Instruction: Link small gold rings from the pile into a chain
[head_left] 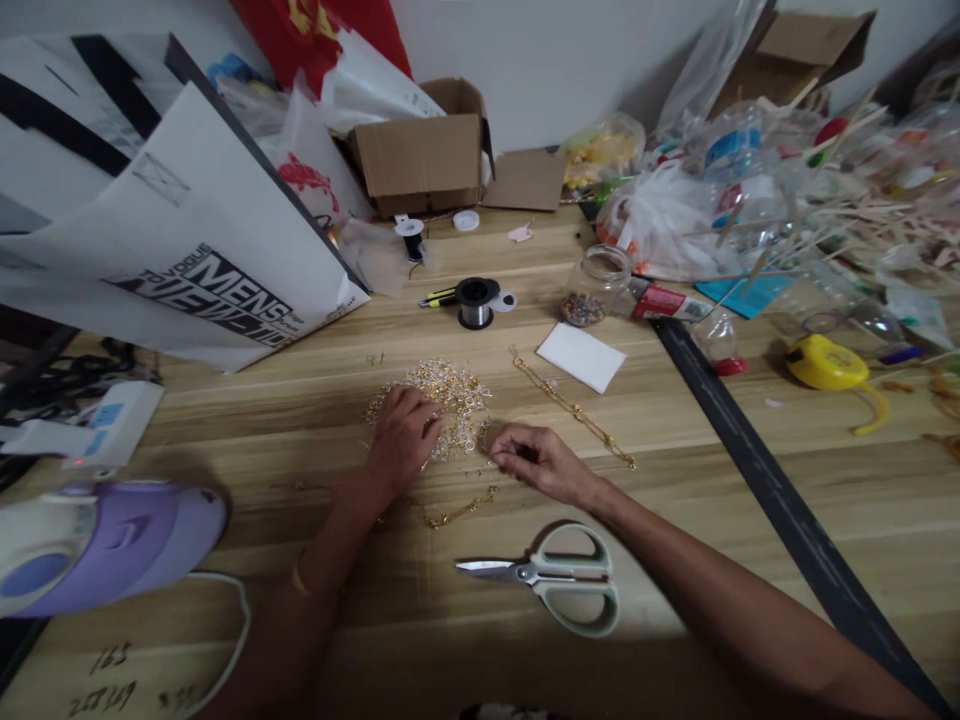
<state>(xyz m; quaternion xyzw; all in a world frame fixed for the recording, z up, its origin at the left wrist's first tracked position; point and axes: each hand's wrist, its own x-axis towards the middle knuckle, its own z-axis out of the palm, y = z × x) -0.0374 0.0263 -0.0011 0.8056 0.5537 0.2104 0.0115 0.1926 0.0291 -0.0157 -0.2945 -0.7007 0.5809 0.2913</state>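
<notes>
My left hand lies over the left side of a loose pile of small gold and clear charms, its fingers bent down and a little apart, with the tips partly hidden. At the pile's right edge my right hand is closed in a pinch; whatever is between its fingertips is too small to make out. A gold chain stretches slantwise beyond the right hand. Nearer me, a shorter gold chain lies below the pile. Scissors with pale handles rest closed on the wooden table, blades pointing left.
Behind the pile stand a spool of silver wire, a bead jar and a white card. A large white bag and a purple appliance are at left. Plastic clutter and a yellow tape measure fill the right.
</notes>
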